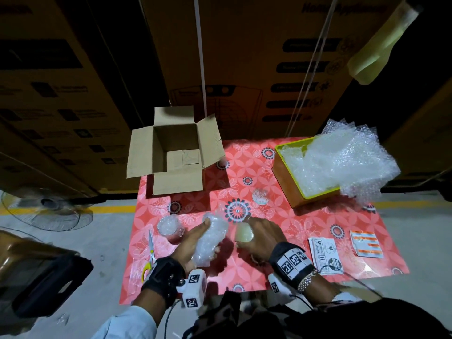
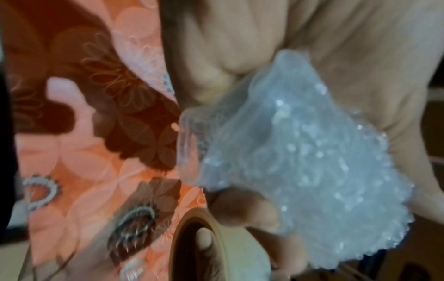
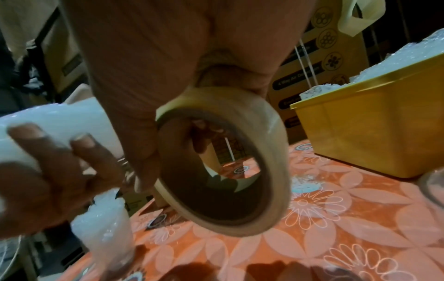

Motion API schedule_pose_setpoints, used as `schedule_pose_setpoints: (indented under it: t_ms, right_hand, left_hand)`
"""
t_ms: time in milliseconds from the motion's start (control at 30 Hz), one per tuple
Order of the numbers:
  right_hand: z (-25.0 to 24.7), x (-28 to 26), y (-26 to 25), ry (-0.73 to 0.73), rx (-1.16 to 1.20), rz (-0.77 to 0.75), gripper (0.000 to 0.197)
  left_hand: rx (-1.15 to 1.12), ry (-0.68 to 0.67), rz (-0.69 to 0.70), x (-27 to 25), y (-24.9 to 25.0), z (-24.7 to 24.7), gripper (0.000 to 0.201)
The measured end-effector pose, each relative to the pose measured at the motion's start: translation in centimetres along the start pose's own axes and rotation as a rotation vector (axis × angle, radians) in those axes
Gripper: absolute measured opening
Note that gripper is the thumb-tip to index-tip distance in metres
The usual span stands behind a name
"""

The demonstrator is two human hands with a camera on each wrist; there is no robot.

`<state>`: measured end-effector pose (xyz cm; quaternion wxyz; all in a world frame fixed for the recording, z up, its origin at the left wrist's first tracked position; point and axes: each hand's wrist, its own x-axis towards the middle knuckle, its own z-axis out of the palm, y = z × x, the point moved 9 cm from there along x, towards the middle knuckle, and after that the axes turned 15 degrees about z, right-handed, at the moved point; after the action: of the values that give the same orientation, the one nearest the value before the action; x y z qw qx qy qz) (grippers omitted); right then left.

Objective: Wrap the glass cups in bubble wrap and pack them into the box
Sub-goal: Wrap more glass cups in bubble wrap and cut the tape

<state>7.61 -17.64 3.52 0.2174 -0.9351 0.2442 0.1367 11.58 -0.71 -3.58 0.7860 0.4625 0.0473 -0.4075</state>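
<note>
Scissors: we see scissors (image 1: 151, 250) lying left of the wrapped cup, on the flowered mat (image 1: 281, 231).
Stuffed cup: a cup filled with bubble wrap (image 1: 169, 225) stands upright just left of the wrapped cup.
Left hand: our left hand (image 1: 193, 243) curls round the wrapped cup (image 1: 210, 237), thumb on top, fingers underneath, holding it off the mat and tilted.
Box: the open cardboard box (image 1: 176, 152) sits beyond the wrapped cup, flaps spread.
Right hand: our right hand (image 1: 259, 237) grips a roll of tape (image 1: 243, 233) just right of the wrapped cup, fingers closed round its rim.
Bare cup: a clear glass cup (image 1: 259, 196) stands beyond the tape roll, apart from it.
Bin: the yellow bin (image 1: 285, 177) of bubble wrap sheets (image 1: 342, 157) lies far right of the wrapped cup.
Labels: printed stickers (image 1: 325, 255) lie right of our right hand.
Left wrist view: we see the loose bunched end of the wrap (image 2: 300, 161), hidden from the head view.
Right wrist view: it shows a finger (image 3: 204, 136) hooked through the tape roll's (image 3: 276, 152) hole.
</note>
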Motion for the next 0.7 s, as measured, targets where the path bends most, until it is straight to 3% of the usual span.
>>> schedule_pose_setpoints:
  t_ms: [100,233,333,433,500,600,700]
  right_hand:
    - [-0.4,0.2,-0.3,0.004,0.017,-0.013,0.054]
    - [0.6,-0.4,-1.5,-0.021,-0.005,-0.059,0.053]
    - [1.3,-1.0,-2.1,-0.037,-0.028,-0.072,0.057]
    - [1.7,-1.3,-2.2,-0.049,-0.041,-0.064,0.052]
    - [1.8,-1.4,-2.1,-0.057,-0.047,-0.057,0.049]
    - [1.6,-1.5,-2.0,-0.056,-0.040,-0.048,0.046]
    - [1.5,-1.5,-2.0,-0.044,-0.007,-0.046,0.046]
  left_hand:
    - [-0.271,-0.057,-0.117,-0.5,-1.1,0.4,0.079]
    - [-0.318,0.043,-0.122,-0.4,-1.9,-0.7,0.072]
    - [-0.237,0.143,-0.082,0.1,-2.1,-1.2,0.056]
    - [-0.165,0.231,-0.028,0.1,-1.9,-1.7,0.065]
    - [-0.074,0.202,0.000,0.0,-1.8,-1.7,0.072]
    - [0.179,0.088,0.112,0.2,-1.2,-0.3,0.055]
    - [0.209,0.134,0.203,0.5,-1.0,-0.5,0.061]
